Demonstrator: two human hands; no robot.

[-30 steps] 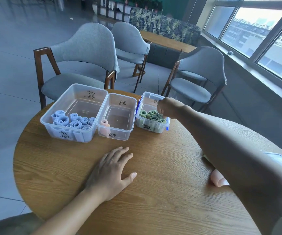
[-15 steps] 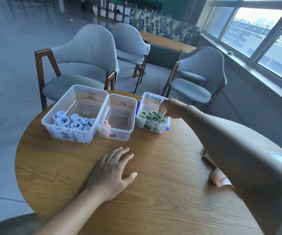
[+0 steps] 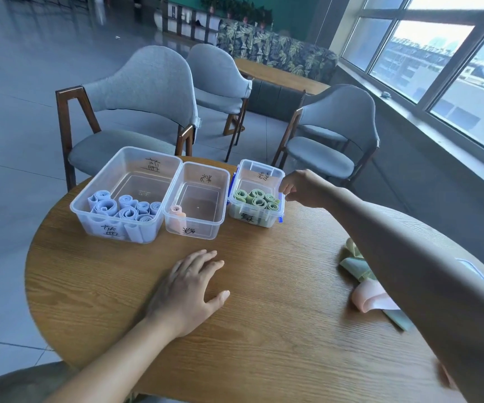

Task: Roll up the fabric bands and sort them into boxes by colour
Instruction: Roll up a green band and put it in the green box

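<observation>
Three clear boxes stand in a row on the round wooden table (image 3: 264, 344). The left box (image 3: 89, 216) holds several blue rolls (image 3: 127, 210). The middle box (image 3: 220, 199) holds one pink roll (image 3: 177, 213). The small right box (image 3: 264, 167) holds several green rolls (image 3: 256, 199). My right hand (image 3: 301, 189) hovers just right of the green box, fingers loosely curled, holding nothing. My left hand (image 3: 188, 289) rests flat on the table. Loose green bands (image 3: 354, 263) and a pink band (image 3: 368, 298) lie under my right forearm.
Three grey upholstered chairs stand behind the table, the nearest one (image 3: 136, 112) right behind the boxes. Another wooden table (image 3: 278, 75) and a leaf-patterned sofa sit farther back. Windows run along the right.
My right hand has drawn back from above the green rolls to the right of the green box. My left hand has stayed flat on the table.
</observation>
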